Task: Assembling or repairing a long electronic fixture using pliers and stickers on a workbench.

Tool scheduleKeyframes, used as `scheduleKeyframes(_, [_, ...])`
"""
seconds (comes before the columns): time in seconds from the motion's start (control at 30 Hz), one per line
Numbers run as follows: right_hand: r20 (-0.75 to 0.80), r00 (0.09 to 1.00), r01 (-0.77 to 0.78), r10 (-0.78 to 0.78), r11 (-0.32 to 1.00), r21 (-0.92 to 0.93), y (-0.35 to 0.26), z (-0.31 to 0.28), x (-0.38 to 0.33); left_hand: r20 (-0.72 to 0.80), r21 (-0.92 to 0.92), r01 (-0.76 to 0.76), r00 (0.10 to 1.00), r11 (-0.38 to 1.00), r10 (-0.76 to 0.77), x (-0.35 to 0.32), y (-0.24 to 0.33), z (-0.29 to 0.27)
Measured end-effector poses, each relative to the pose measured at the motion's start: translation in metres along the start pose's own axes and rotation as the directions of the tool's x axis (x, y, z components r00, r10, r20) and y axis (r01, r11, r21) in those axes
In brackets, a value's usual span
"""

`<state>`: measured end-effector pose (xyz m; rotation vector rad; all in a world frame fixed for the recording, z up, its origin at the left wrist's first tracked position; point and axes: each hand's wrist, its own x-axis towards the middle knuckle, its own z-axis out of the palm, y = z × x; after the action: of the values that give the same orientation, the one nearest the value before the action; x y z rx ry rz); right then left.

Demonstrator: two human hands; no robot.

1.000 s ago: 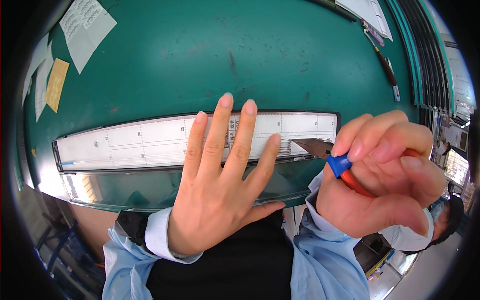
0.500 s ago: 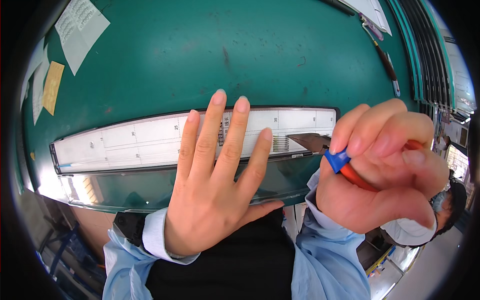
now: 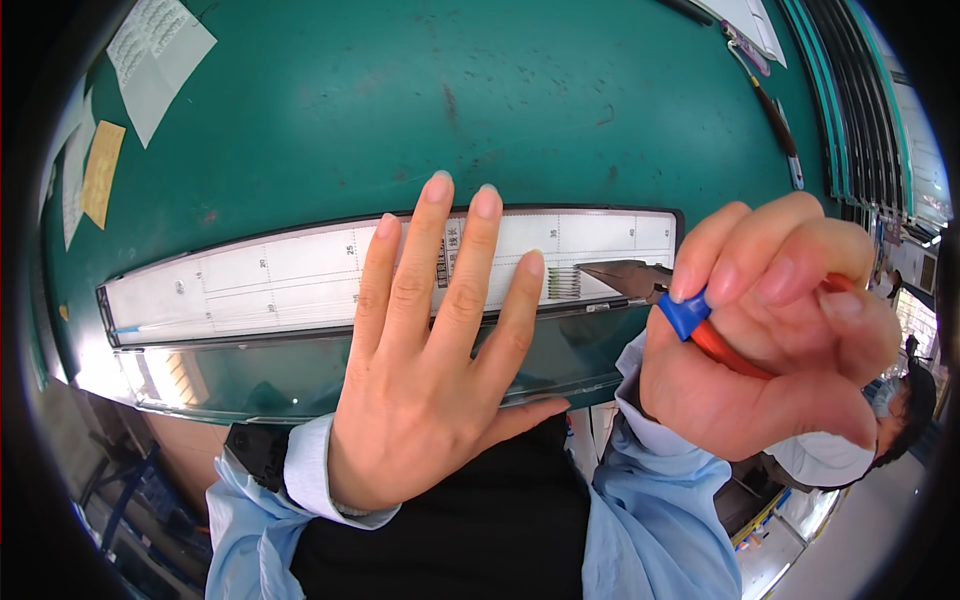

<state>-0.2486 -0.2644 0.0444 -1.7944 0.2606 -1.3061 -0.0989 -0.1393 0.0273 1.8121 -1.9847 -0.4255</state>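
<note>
My left hand (image 3: pixel 415 400) lies flat with its fingers spread across a long, shallow white tray (image 3: pixel 594 232) with a black rim and printed ruled lines. Beside my index fingertip, a short row of fine greenish wire ends (image 3: pixel 564 284) shows on the white surface. My right hand (image 3: pixel 785 335) is closed around a pair of pliers (image 3: pixel 632 280) with red and blue handles. The jaws point left, their tips close to the right end of that row; whether they touch it I cannot tell. Thin pale strands with a blue end (image 3: pixel 130 329) lie along the tray's left part.
A clear strip (image 3: pixel 300 375) runs along the front edge of the green table mat (image 3: pixel 330 100). Papers (image 3: pixel 160 60) and a tan card (image 3: pixel 102 175) lie far left. A brown-handled hooked tool (image 3: pixel 772 115) lies far right, near stacked dark panels (image 3: pixel 860 110). Another person (image 3: pixel 900 400) is at the right.
My right hand and the pliers have shifted slightly to the right and a little farther from me. My left hand stays flat in the same place.
</note>
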Motion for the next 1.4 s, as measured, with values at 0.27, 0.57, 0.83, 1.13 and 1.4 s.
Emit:
scheduleKeyframes(0.27, [-0.005, 1.0, -0.003, 0.002, 0.998, -0.058, -0.0049, 0.0051, -0.0024, 0.006, 0.006, 0.0, 1.0, 1.0, 0.0, 0.0005, 0.0007, -0.0003])
scheduleKeyframes(0.57, [-0.02, 1.0, -0.02, 0.019, 0.998, -0.054, -0.0061, 0.007, -0.0044, 0.018, 0.029, 0.002, 1.0, 1.0, -0.002, 0.0008, 0.001, -0.0008])
scheduleKeyframes(0.83, [-0.014, 1.0, -0.02, 0.019, 0.998, -0.058, -0.0044, 0.0051, -0.0034, 0.018, 0.021, 0.001, 1.0, 1.0, -0.001, 0.0015, 0.0012, -0.0005])
scheduleKeyframes(1.13, [0.01, 1.0, -0.009, 0.01, 0.999, -0.053, -0.0029, 0.0032, -0.0015, 0.016, 0.012, -0.003, 1.0, 1.0, 0.003, 0.001, 0.0011, -0.0003])
scheduleKeyframes(1.4, [0.005, 1.0, 0.001, 0.0, 0.999, -0.052, -0.0025, 0.0035, -0.0007, 0.02, 0.023, 0.002, 1.0, 1.0, -0.002, 0.0002, 0.0018, -0.0009])
